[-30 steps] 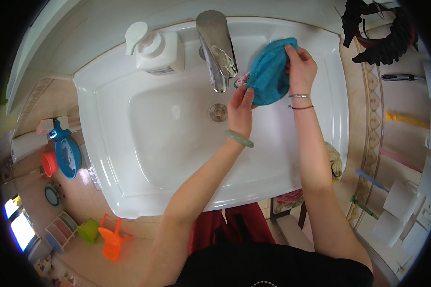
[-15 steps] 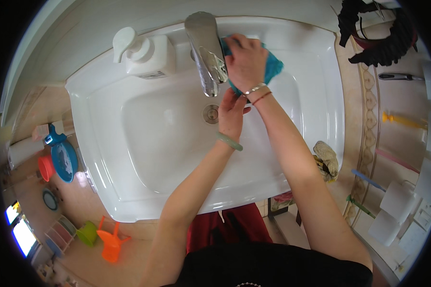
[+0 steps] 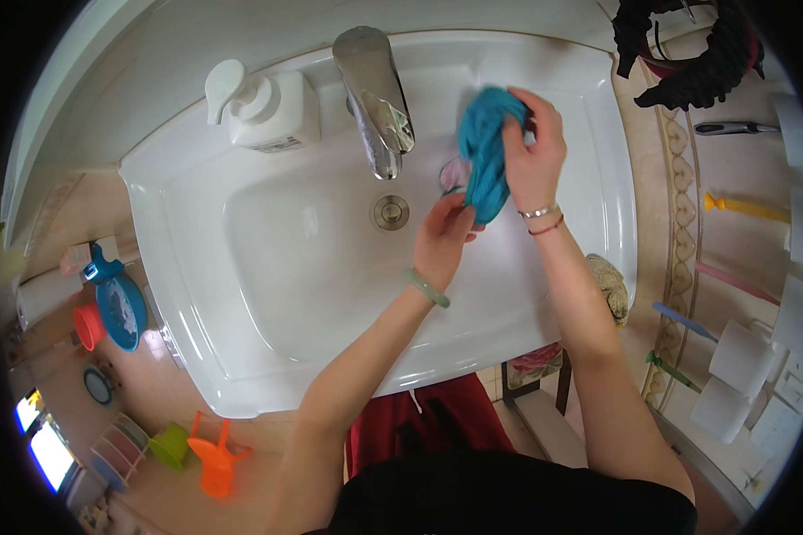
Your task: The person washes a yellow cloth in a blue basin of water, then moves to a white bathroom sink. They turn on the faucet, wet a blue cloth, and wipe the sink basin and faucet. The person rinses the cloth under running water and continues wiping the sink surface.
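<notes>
Both hands hold a bunched teal-blue cloth [image 3: 485,143] above the right part of the white sink [image 3: 303,241]. My right hand [image 3: 537,159] is closed round its right side. At the cloth's lower end, the fingers of my left hand [image 3: 444,234] pinch the fabric. A small pinkish patch [image 3: 455,175] shows beside the cloth's left edge; I cannot tell what it is. The chrome faucet [image 3: 375,98] stands left of the cloth, over the round drain [image 3: 390,212]. No water stream shows.
A white pump bottle [image 3: 272,111] stands on the sink's back left ledge. A beige crumpled cloth [image 3: 608,287] lies on the right rim. Farther right are a black ribbed object [image 3: 700,76] and several handled tools. An orange chair [image 3: 214,459] and blue basin [image 3: 120,312] are at left.
Both hands have shifted right, away from the faucet, my right hand the farthest. The cloth has come off the back ledge and is now bunched between them.
</notes>
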Demonstrator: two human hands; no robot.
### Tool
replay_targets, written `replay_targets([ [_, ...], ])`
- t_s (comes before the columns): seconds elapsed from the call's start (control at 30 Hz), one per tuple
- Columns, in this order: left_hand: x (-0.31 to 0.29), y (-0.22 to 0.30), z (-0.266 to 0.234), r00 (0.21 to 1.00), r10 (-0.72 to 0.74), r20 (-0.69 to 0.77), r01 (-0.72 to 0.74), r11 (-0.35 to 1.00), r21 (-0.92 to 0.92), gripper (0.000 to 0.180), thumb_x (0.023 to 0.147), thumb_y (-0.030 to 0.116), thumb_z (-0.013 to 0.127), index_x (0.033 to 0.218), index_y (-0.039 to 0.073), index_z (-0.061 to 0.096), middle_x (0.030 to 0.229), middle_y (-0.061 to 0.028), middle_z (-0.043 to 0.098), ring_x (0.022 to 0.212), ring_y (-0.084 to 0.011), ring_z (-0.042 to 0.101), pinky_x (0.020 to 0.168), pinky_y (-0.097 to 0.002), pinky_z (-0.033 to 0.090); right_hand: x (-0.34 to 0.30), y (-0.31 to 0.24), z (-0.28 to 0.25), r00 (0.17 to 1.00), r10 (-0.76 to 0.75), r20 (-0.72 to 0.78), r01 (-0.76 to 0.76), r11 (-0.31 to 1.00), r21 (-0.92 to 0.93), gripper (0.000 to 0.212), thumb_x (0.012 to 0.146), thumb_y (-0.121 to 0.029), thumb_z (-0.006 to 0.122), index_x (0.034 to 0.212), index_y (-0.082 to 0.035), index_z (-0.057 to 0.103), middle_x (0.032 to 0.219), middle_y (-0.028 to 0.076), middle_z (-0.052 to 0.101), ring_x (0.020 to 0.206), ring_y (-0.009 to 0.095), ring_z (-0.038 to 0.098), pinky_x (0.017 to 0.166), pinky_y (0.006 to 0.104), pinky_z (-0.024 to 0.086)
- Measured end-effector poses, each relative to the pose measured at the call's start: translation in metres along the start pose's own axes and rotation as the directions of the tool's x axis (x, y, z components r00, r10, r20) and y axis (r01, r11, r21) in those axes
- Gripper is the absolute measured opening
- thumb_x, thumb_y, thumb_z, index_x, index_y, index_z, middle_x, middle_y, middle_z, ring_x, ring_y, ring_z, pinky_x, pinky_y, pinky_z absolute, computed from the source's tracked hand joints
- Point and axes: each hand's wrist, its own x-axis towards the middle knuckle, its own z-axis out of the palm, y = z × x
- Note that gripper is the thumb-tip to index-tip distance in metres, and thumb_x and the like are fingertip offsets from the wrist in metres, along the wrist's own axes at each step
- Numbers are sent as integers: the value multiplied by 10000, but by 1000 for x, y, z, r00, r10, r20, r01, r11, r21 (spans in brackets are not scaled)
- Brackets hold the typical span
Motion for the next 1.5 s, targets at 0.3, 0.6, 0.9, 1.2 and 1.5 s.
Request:
replay_targets([
  [0.3, 12, 32, 7, 998, 53, -34, -55, 997, -56, 289, 929, 130, 547, 1206, 46, 549, 995, -34, 626, 786, -114, 613, 730, -253, 505, 30, 33, 60, 994, 86, 66, -51, 910, -410, 189, 787, -248, 657, 897, -94, 644, 918, 87, 626, 819, 296, 622, 665, 406, 517],
  [0.6, 21, 38, 9, 994, 106, -32, -108, 991, -81, 293, 929, 115, 529, 1213, 55, 566, 1016, -29, 624, 771, -107, 595, 742, -257, 511, 41, 20, 81, 999, -45, 8, 41, 837, -546, 92, 804, -172, 630, 857, -98, 642, 908, 43, 624, 818, 292, 616, 628, 418, 505],
  [0.9, 19, 39, 2, 995, 37, -96, -49, 991, -126, 319, 918, 95, 528, 1229, 33, 566, 993, -33, 634, 764, -107, 598, 739, -264, 518, 22, 21, 92, 986, -129, 102, 159, 906, -393, 199, 723, -9, 610, 906, -55, 676, 980, 114, 547, 901, 309, 515, 772, 387, 472],
  [1.2, -8, 21, -10, 997, -72, 15, 72, 997, -23, 282, 915, 107, 530, 1174, 11, 594, 953, -25, 621, 754, -108, 580, 738, -280, 513, -22, -2, 59, 940, -102, 324, 140, 985, -98, 147, 765, -21, 617, 874, -88, 691, 918, 83, 587, 861, 296, 565, 744, 371, 494],
  [1.5, 13, 41, 10, 999, 47, -2, -46, 988, -149, 346, 920, 111, 529, 1250, 12, 558, 960, -34, 612, 743, -113, 578, 738, -282, 513, 27, 22, 64, 994, 60, -86, -70, 991, -118, 63, 800, -67, 643, 845, -35, 672, 875, 129, 639, 807, 309, 604, 734, 386, 496],
])
